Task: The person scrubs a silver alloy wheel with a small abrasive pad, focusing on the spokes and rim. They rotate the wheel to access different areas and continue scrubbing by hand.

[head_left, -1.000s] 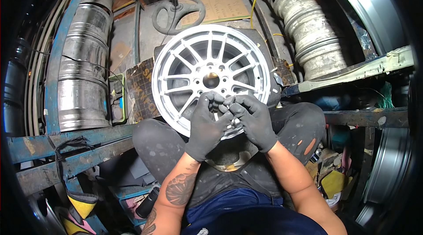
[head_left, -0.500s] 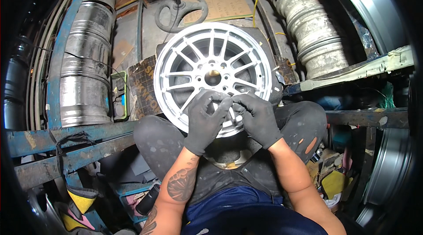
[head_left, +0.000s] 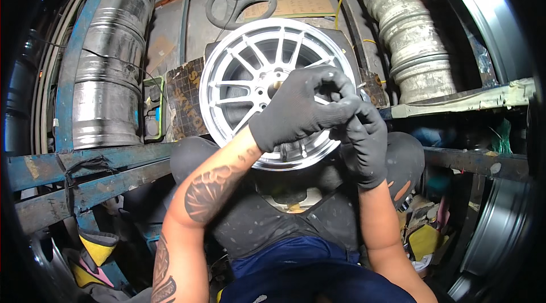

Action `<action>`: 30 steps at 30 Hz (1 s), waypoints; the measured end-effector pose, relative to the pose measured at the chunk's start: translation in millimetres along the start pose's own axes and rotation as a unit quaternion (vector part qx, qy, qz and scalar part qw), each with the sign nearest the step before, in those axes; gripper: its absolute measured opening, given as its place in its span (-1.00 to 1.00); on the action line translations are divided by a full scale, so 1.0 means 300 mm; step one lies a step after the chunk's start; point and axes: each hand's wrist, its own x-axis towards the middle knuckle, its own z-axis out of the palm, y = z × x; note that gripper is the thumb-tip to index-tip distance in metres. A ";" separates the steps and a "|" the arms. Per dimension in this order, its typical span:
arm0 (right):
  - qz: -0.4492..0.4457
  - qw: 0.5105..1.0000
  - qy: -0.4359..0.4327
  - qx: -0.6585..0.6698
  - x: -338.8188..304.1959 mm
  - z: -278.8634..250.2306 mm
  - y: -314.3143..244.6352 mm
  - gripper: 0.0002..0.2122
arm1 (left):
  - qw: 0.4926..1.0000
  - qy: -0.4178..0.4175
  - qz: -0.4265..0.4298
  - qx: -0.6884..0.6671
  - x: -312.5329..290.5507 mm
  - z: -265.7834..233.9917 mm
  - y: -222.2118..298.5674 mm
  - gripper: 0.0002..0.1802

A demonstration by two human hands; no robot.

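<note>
2 gloved hands, L hand (head_left: 310, 108) & R hand (head_left: 365, 144), hung together over approx. 3 o'clock of the silver wheel (head_left: 265, 82), itself at 12 o'clock ahead. Fingers curled inward; couldn't tell if gripping anything. Steady wrists & light touch prob. suited best.

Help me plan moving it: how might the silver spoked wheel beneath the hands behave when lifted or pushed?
The wheel is likely stiff, given its spokes joined to a continuous rim. Its metallic look suggests noticeable weight. Lying face up, it would probably slide rather than roll.
</note>
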 end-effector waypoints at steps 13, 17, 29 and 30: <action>0.122 0.988 -0.042 -0.086 0.041 -0.025 0.077 -0.70 | 0.994 -0.103 -0.003 0.045 0.030 -0.174 -0.134 -0.82; 0.117 0.984 -0.047 -0.123 0.054 -0.017 0.091 -0.74 | 0.976 0.035 0.003 0.214 0.107 -0.439 -0.210 -0.51; 0.084 0.961 -0.106 -0.242 0.045 -0.017 0.083 -0.79 | 0.746 0.203 -0.320 0.547 0.118 -0.736 -0.428 -0.39; 0.117 0.961 -0.113 -0.225 0.041 -0.009 0.066 -0.79 | 0.723 0.191 -0.321 0.581 0.105 -0.735 -0.432 -0.42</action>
